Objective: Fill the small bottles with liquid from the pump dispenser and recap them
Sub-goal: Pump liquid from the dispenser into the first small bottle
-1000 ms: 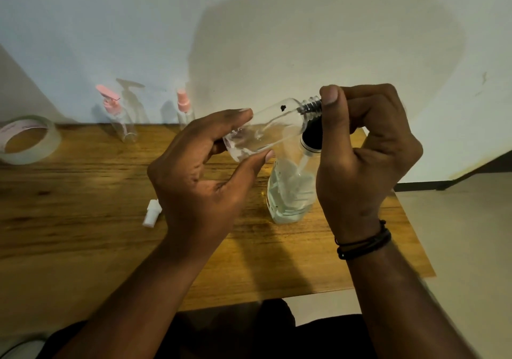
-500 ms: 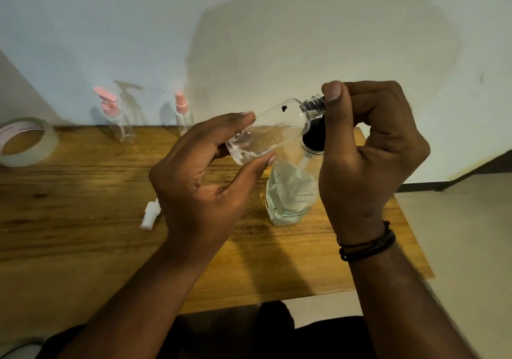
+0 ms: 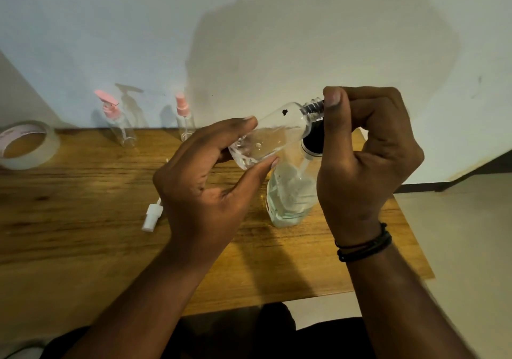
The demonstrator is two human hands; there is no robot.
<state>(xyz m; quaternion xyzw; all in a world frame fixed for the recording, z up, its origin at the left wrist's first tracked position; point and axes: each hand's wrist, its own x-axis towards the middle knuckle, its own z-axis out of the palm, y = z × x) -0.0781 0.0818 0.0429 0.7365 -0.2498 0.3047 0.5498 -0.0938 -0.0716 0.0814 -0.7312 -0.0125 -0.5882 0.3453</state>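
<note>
The filling step looks to be in hand. The left hand (image 3: 205, 189) pinches the base of a small clear bottle (image 3: 270, 137) between thumb and fingertips, holding it tilted above the table (image 3: 83, 220) with its open threaded neck raised to the right. The right hand (image 3: 368, 159) curls over the black head of the dispenser (image 3: 291, 195), thumb up against the bottle's neck; the spout itself is hidden behind that hand (so whether it sits inside the neck cannot be told). A little liquid pools in the bottle's low end.

Next, I judge, comes steady pressing of the pump with the neck kept at the spout, then righting the bottle and screwing on the white cap (image 3: 151, 217), which lies on the table just left of the left wrist.

The table is warm-toned wood set against a pale wall. At its back edge stand a pink-pump bottle (image 3: 116, 120) and a pink-spray bottle (image 3: 184, 117), both capped. A tape roll (image 3: 27, 144) rests at the far left. Light floor shows to the right.
</note>
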